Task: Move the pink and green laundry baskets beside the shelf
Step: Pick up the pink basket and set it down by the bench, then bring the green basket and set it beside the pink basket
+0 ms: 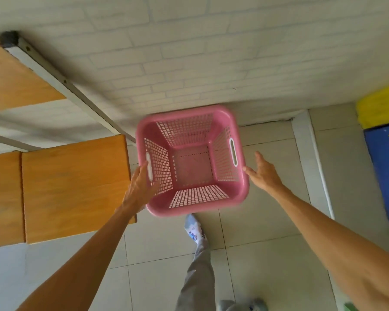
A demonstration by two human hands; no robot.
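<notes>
An empty pink laundry basket (pixel 192 162) with perforated walls and two handle slots stands upright on the tiled floor, against the white brick wall and right of the wooden shelf (pixel 74 187). My left hand (pixel 142 182) is open at the basket's left handle slot, fingers touching the rim. My right hand (pixel 264 173) is open just off the basket's right rim, fingertips near its corner. A sliver of green (pixel 350 307) shows at the bottom right edge; I cannot tell whether it is the green basket.
The shelf has orange wooden boards and a white metal post (pixel 61 78) slanting toward the basket. A blue and yellow object (pixel 384 158) stands at the right edge. My leg and patterned sock (pixel 194 230) are just behind the basket.
</notes>
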